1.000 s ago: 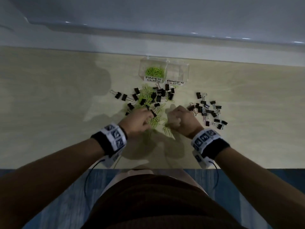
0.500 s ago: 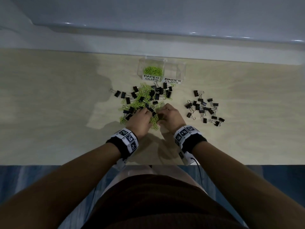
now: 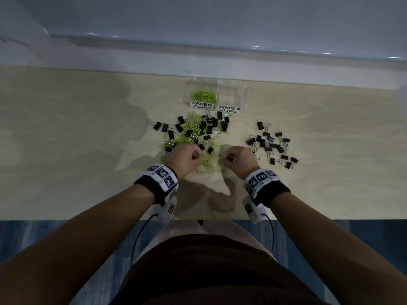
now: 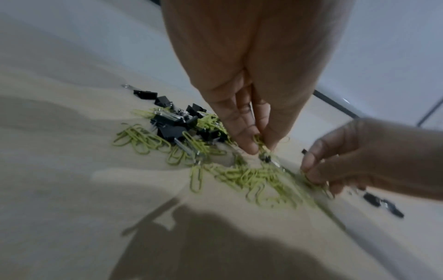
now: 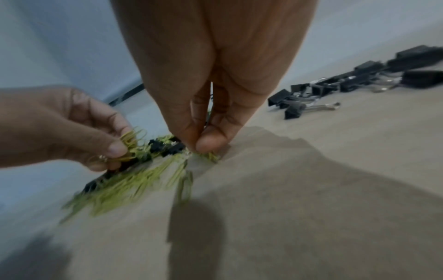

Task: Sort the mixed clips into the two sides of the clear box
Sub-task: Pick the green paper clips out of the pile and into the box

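Note:
A mixed heap of green paper clips [image 3: 193,133] and black binder clips [image 3: 209,128] lies in front of the clear box [image 3: 242,95]. The box's left side, labelled PAPER CLIPS, holds green clips [image 3: 203,96]; the right side, labelled BINDER CLIPS, looks bare. My left hand [image 3: 187,156] pinches a small bunch of green paper clips [image 5: 130,141] at the heap's near edge. My right hand [image 3: 237,158] pinches green paper clips [image 4: 316,180] against the table just right of it. In the wrist views both hands' thumbs and forefingers [image 4: 249,145] [image 5: 208,144] are pressed together on clips.
A separate group of black binder clips [image 3: 272,145] lies to the right of my right hand. The pale wooden table [image 3: 66,150] ends at a near edge in front of my body, and a white wall ledge [image 3: 198,58] runs behind the box.
My hands have drawn apart a little and pulled back toward me from the heap's middle, each with green paper clips pinched. The view has shifted slightly.

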A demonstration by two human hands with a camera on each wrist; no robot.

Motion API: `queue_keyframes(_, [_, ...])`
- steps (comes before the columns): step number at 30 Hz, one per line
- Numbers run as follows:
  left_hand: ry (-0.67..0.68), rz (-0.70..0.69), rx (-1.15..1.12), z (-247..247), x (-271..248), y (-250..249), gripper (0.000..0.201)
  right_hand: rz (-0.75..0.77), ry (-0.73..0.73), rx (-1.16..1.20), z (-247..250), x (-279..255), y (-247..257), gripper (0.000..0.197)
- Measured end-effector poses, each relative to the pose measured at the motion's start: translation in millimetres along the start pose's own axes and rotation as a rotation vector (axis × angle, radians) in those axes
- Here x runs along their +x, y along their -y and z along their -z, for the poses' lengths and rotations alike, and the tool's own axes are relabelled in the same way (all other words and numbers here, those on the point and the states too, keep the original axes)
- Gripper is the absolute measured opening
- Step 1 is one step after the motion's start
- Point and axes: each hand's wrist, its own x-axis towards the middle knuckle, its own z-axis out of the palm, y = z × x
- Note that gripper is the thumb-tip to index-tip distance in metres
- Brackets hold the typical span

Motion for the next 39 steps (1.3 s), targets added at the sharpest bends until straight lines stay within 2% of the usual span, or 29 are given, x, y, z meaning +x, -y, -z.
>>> queue_keyframes(4, [-0.049,0.018,-0.148,19,14,-10,0.013,-0.135,-0.074,0.303,19,8,5,0.015])
queue_keyframes(7, [-0.112,0.023,-0.191,38,34,-22,0.011,-0.142,-0.136,0.415,41,27,26,0.006])
queue_keyframes(13, [-0.275,0.095,-0.185,71,106,-46,0.013,-0.029,-0.325,0.369,74,92,91,0.005])
queue_keyframes(18, [-0.240,0.181,-0.079,83,137,-58,0.013,-0.029,-0.312,0.185,73,127,116,0.007])
queue_keyframes(20, [-0.235,0.138,-0.032,83,131,-54,0.008,0.011,-0.304,0.059,68,124,110,0.013])
queue_keyframes(23, [-0.203,0.012,0.011,77,98,-33,0.014,0.096,-0.234,-0.115,55,98,93,0.014])
queue_keyframes(27, [0.084,-0.059,0.119,63,35,9,0.012,0.143,-0.016,-0.190,28,48,60,0.011])
queue_keyframes(29, [0.142,-0.071,0.200,56,14,27,0.015,0.166,0.019,-0.201,13,32,49,0.009])
queue_keyframes(35, [-0.030,-0.019,0.301,32,0,43,0.032,0.177,-0.032,-0.244,-15,27,41,0.015])
queue_keyframes(39, [-0.095,0.067,0.227,22,4,42,0.035,0.168,-0.035,-0.206,-18,26,43,0.012])
